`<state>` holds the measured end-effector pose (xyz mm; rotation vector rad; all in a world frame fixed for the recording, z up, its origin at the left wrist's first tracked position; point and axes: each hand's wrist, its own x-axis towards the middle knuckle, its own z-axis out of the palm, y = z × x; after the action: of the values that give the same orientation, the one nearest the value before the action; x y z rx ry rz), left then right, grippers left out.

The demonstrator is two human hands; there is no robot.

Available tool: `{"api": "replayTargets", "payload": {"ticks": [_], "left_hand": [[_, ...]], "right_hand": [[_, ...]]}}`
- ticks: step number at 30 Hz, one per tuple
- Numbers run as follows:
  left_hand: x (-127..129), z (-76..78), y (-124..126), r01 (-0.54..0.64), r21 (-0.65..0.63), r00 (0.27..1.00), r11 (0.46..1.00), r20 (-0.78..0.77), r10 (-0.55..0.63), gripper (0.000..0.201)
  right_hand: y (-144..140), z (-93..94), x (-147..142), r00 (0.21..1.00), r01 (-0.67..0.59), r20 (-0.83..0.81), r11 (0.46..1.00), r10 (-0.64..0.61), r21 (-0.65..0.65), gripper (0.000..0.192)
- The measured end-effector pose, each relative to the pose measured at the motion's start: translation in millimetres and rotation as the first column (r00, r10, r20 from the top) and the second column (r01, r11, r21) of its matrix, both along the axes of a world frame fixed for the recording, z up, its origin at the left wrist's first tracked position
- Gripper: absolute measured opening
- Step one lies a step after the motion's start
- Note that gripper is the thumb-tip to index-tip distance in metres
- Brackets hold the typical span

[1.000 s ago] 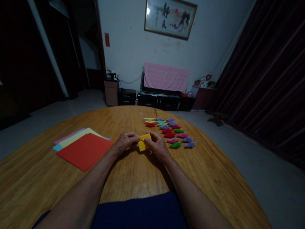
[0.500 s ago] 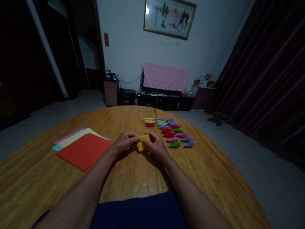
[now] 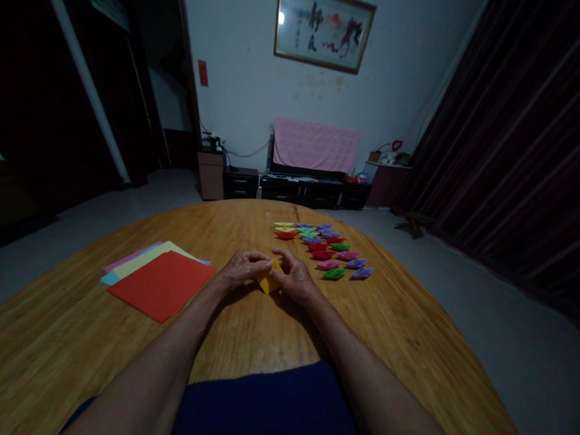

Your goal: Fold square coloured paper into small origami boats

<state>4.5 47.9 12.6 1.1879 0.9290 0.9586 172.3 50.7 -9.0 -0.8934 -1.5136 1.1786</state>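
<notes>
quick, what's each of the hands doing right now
Left hand: closed, holding the yellow folded paper.
Right hand: closed, holding the same paper.

bare hands (image 3: 238,269) (image 3: 295,278), bare forearms (image 3: 168,356) (image 3: 361,359), dark blue garment (image 3: 269,404), seemingly plain

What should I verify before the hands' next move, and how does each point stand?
1. Left hand gripping the yellow paper: ok, fingers on its left side.
2. Right hand gripping it: ok, on its right side.
3. Boats apart from the right hand: ok, bare wood shows between.
4. Red paper free of the left arm: cannot tell, they meet in this view.
5. Creases sharp: cannot tell, fingers cover part.
</notes>
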Motion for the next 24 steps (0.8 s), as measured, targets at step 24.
{"api": "replayTargets", "payload": {"ticks": [24], "left_hand": [[-5.8,2.6,11.4,-0.235,0.036,0.970,0.971,0.075,0.232,0.030]], "right_hand": [[3.4,-1.9,8.8,0.984,0.180,-0.004,0.980,-0.180,0.083,0.016]]}}
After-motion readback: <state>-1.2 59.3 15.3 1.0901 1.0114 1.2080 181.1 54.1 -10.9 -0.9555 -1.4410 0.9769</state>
